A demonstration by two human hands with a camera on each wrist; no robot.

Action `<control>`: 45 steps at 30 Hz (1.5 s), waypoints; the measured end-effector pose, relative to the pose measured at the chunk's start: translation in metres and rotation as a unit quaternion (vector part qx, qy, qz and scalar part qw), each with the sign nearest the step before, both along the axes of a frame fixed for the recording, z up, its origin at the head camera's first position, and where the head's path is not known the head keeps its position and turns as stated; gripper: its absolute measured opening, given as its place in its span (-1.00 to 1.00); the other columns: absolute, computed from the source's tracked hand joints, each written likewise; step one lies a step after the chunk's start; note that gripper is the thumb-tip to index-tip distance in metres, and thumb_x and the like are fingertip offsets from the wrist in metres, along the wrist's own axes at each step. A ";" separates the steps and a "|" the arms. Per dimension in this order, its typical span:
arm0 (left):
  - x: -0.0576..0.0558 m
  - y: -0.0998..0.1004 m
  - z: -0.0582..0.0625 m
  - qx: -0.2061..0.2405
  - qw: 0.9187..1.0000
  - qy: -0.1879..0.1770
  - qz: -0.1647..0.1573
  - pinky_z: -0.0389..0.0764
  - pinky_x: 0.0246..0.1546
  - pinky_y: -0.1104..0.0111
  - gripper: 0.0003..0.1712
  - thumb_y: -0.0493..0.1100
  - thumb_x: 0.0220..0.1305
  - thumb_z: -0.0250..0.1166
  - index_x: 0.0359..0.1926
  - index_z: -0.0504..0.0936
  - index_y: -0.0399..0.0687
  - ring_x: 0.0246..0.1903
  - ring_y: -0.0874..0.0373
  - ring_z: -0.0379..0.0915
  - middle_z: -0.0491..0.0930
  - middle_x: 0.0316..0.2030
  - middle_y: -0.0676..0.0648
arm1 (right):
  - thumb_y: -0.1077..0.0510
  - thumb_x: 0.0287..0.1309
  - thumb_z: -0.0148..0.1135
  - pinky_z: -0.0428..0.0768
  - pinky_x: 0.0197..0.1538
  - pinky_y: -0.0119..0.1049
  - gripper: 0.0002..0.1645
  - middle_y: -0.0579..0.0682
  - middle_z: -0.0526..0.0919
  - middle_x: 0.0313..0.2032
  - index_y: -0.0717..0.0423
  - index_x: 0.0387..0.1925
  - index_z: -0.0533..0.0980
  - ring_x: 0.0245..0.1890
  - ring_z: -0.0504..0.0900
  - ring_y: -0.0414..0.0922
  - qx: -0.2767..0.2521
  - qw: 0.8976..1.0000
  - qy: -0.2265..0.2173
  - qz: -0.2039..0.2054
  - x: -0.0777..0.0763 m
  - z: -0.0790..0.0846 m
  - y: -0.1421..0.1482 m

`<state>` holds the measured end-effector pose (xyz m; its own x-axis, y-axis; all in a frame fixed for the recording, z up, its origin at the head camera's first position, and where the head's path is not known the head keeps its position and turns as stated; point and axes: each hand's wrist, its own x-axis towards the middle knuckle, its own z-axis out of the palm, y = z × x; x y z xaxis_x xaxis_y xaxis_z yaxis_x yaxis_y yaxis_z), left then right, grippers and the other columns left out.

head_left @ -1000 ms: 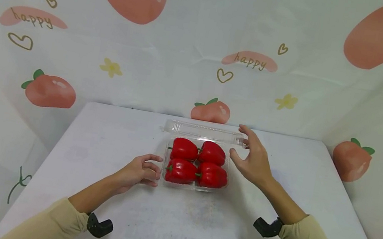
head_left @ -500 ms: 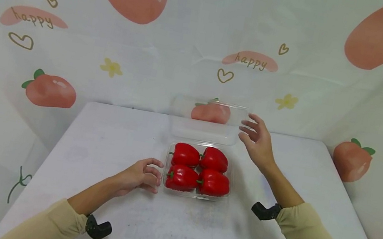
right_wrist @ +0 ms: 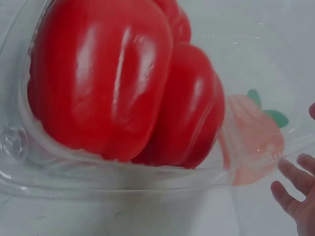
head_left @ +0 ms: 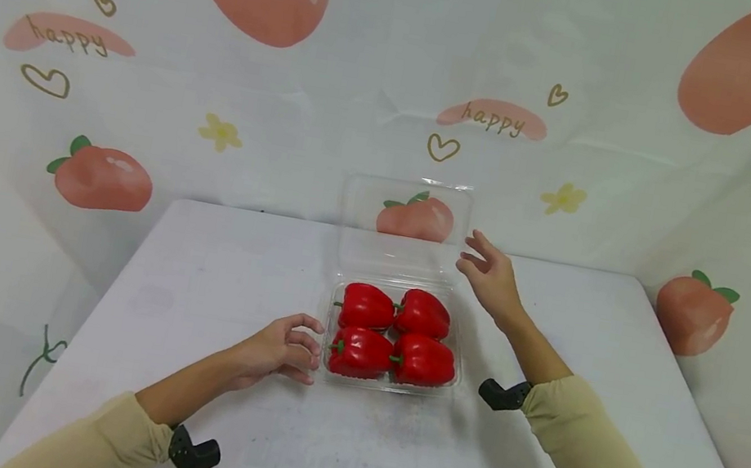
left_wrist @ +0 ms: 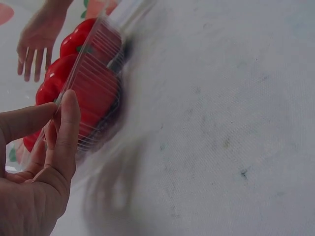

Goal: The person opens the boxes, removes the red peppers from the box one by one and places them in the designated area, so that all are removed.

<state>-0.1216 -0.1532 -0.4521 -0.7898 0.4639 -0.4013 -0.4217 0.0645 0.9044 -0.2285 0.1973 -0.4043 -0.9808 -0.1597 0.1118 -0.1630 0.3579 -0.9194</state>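
Note:
Several red bell peppers [head_left: 425, 360] sit in a clear plastic clamshell container [head_left: 387, 387] in the middle of the table. Its transparent lid [head_left: 397, 256] stands raised along the far side. At the container's left edge is my left hand [head_left: 281, 351]; in the left wrist view its thumb and a finger pinch the rim [left_wrist: 78, 69]. My right hand [head_left: 492, 283] is beside the lid's right edge, fingers spread and extended. In the right wrist view, the right fingers [right_wrist: 295, 177] show at the lower right, close to the lid's edge, with nothing between them.
The white table [head_left: 251, 263] extends to both sides of the container. Behind it hangs a pale backdrop cloth [head_left: 336, 111] printed with peaches, hearts and flowers. Each wrist wears a black camera mount [head_left: 195, 452].
The lid has swung up from a low, edge-on position and now shows its face. My right hand rose, then shifted back left. The container slid slightly nearer and right.

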 end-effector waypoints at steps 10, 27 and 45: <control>0.002 0.000 0.000 -0.002 1.000 0.000 -0.007 0.73 -0.18 0.14 -0.41 -0.39 0.21 0.26 0.21 0.21 -0.27 -0.32 0.05 0.61 0.55 -0.27 -0.13 | 0.26 0.41 0.00 0.43 0.27 0.06 -0.30 0.36 0.21 0.42 0.38 0.48 0.06 0.34 0.36 0.24 0.024 0.999 -0.032 -0.004 -0.003 -0.010 -0.001; 0.004 -0.001 0.000 -0.001 1.000 0.003 -0.013 0.73 -0.18 0.13 -0.40 -0.37 0.22 0.25 0.23 0.21 -0.28 -0.31 0.05 0.61 0.54 -0.26 -0.14 | 0.21 0.38 0.07 0.48 0.22 0.14 -0.30 0.40 0.32 0.34 0.31 0.46 0.13 0.24 0.46 0.31 0.054 0.997 -0.044 -0.010 0.002 -0.021 0.002; 0.004 -0.001 -0.003 0.007 1.000 0.005 -0.018 0.73 -0.17 0.12 -0.42 -0.37 0.21 0.25 0.20 0.22 -0.27 -0.31 0.07 0.60 0.55 -0.27 -0.12 | 0.18 0.35 0.11 0.48 0.21 0.16 -0.26 0.39 0.30 0.36 0.26 0.46 0.12 0.28 0.42 0.31 0.110 0.991 -0.073 -0.008 0.010 -0.027 0.008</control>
